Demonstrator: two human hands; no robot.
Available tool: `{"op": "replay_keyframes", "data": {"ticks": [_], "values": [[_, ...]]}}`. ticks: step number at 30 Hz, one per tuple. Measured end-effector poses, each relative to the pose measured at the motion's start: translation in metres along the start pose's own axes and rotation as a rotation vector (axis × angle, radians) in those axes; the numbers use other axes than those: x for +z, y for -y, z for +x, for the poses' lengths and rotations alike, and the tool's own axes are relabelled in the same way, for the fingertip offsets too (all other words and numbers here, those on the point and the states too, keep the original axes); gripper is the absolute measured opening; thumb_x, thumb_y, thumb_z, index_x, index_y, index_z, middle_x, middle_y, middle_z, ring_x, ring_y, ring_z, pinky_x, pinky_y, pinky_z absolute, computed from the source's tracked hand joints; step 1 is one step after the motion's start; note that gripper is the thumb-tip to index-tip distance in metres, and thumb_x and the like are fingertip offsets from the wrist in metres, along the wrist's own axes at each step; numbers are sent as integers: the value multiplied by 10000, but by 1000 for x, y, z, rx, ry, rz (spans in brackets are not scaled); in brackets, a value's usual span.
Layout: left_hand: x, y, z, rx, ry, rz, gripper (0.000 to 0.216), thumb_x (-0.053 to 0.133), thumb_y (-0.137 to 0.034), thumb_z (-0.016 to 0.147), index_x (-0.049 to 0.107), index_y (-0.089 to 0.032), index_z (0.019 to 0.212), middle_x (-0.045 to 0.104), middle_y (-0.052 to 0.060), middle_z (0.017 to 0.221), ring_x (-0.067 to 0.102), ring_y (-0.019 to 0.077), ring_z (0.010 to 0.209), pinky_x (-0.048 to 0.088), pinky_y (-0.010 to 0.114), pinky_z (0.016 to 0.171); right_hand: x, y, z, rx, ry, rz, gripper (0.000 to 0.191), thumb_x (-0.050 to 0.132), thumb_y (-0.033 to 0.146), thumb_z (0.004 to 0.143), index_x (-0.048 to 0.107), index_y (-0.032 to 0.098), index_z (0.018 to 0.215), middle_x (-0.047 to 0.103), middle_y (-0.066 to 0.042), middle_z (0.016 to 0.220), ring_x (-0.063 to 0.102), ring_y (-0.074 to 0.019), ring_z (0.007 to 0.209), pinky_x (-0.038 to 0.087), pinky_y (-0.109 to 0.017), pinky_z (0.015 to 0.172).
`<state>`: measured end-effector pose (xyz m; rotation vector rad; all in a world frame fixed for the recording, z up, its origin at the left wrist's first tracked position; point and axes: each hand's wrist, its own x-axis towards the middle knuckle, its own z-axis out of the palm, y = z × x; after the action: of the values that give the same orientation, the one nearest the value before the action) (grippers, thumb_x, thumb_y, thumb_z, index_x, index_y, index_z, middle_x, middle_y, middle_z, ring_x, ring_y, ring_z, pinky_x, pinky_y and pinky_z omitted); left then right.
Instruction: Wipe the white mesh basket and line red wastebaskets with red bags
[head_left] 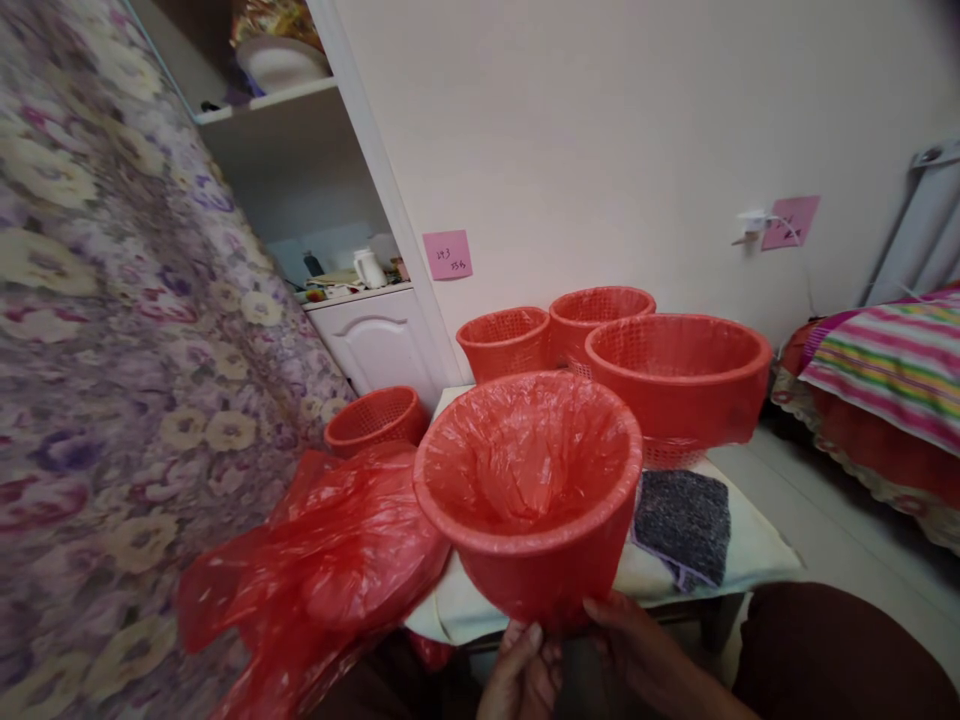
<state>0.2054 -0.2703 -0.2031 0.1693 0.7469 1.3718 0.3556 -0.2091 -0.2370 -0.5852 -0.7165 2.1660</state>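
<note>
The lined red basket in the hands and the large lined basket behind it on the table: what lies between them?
In the head view, a dark grey cloth lies on the table between the held basket and the large basket.

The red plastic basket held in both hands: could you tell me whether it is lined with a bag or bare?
Lined. A crinkled red plastic bag fills the red plastic basket and folds over its rim.

Single head-worn view, looking forward and down across small table (757,550) toward wall (600,130). Very near lined basket (529,490) held at bottom edge; both hands cropped. Wide lens bends edges.
</note>
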Motion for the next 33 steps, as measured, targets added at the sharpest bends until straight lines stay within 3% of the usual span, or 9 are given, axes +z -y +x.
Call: {"op": "replay_keyframes", "data": {"ticks": [4, 7, 12, 16, 18, 22, 29, 33], "values": [[-6, -3, 5, 11, -45, -17, 215, 823, -74, 655, 674, -189, 758, 717, -37, 716, 615, 71, 568, 472, 185, 600, -10, 0, 6, -28, -22, 65, 167, 803, 239, 739, 727, 138, 847, 689, 8, 699, 483, -27, 488, 387, -120, 467], [-20, -10, 10, 53, -86, -32, 263, 854, -78, 609, 663, -193, 748, 700, -65, 683, 600, 54, 547, 459, 164, 579, -23, 4, 7, 9, -107, 264, 324, 840, 128, 643, 716, 151, 941, 701, 23, 725, 524, -30, 474, 399, -116, 441], [-43, -21, 16, 65, -88, -11, 284, 851, -84, 611, 683, -179, 819, 715, -28, 733, 621, 77, 587, 474, 183, 598, -34, 12, 12, 36, -167, 423, 333, 871, 65, 483, 688, 155, 746, 589, 75, 526, 496, -36, 406, 350, -113, 371], [-60, -35, 20, 56, -101, 4, 247, 810, -58, 635, 697, -178, 819, 742, 18, 768, 683, 136, 678, 505, 225, 645, -34, 19, 18, 2, -220, 457, 383, 887, 43, 410, 658, 170, 689, 564, 88, 486, 482, -39, 388, 338, -114, 359], [-64, -47, 23, 68, -110, -13, 201, 790, -79, 650, 703, -185, 797, 762, 40, 827, 708, 174, 756, 533, 274, 707, -34, 24, 20, -29, -237, 467, 392, 912, 88, 399, 646, 176, 671, 574, 85, 483, 468, -40, 374, 319, -119, 342], [-61, -70, 29, 135, -97, -39, 76, 672, -160, 791, 715, -204, 835, 773, 57, 925, 717, 200, 816, 550, 352, 785, -34, 28, 25, -92, -274, 473, 376, 933, 317, 506, 651, 182, 714, 648, 49, 562, 468, -40, 370, 309, -129, 333], [-61, -71, 42, 172, -161, -1, 390, 604, -42, 781, 680, -254, 1099, 785, 48, 915, 742, 207, 821, 567, 293, 722, -36, 24, 36, -188, -366, 430, 437, 969, 246, 418, 629, 165, 681, 515, 110, 479, 411, -3, 370, 271, -103, 348], [-65, -74, 51, 160, -207, 3, 485, 596, -29, 773, 646, -256, 1199, 789, 48, 924, 745, 223, 821, 568, 328, 784, -42, 23, 43, -239, -428, 260, 456, 944, 400, 456, 661, 177, 737, 481, 110, 466, 381, -9, 377, 230, -113, 356]]}}
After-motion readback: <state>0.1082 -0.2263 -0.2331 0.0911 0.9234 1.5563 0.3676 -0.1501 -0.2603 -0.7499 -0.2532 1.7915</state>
